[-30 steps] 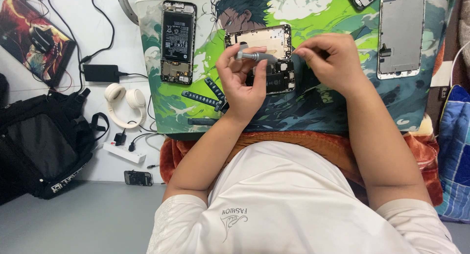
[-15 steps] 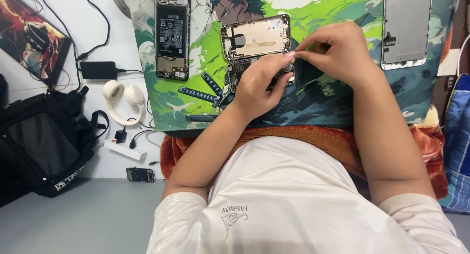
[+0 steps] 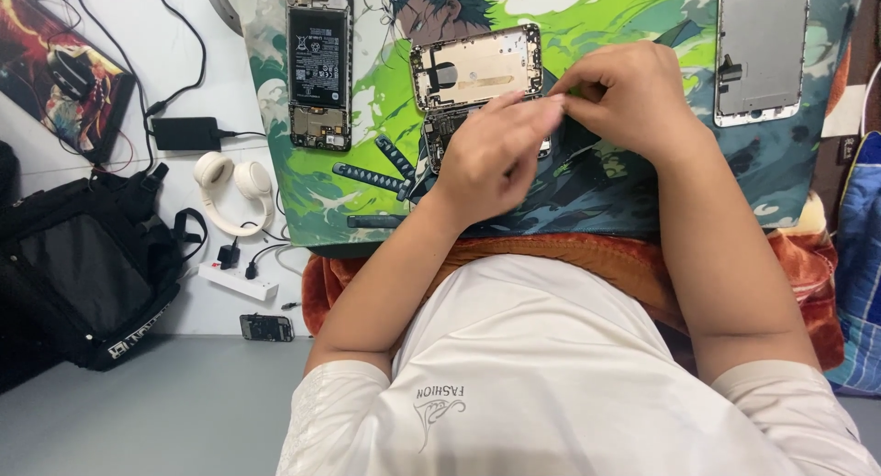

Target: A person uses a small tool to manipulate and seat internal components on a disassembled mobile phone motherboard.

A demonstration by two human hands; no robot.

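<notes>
An opened phone [image 3: 474,67], back cover off and pale metal frame showing, lies on a green illustrated mat [image 3: 367,145]. My left hand [image 3: 496,155] lies over the phone's lower half, fingers together and pointing right. My right hand [image 3: 633,95] sits just right of the phone, its fingertips pinched against my left fingertips at the phone's right edge. Whatever is between the fingers is hidden.
A second opened phone [image 3: 318,67] with its battery showing lies at the mat's left, and a detached screen panel [image 3: 760,49] at its right. White headphones [image 3: 229,187], a charger [image 3: 184,132], a power strip [image 3: 237,281] and a black backpack [image 3: 83,274] are left of the mat.
My left hand has rolled from palm-up, holding a small grey piece, to flat over the phone. My right hand has drawn in until the fingertips meet. The view has shifted slightly.
</notes>
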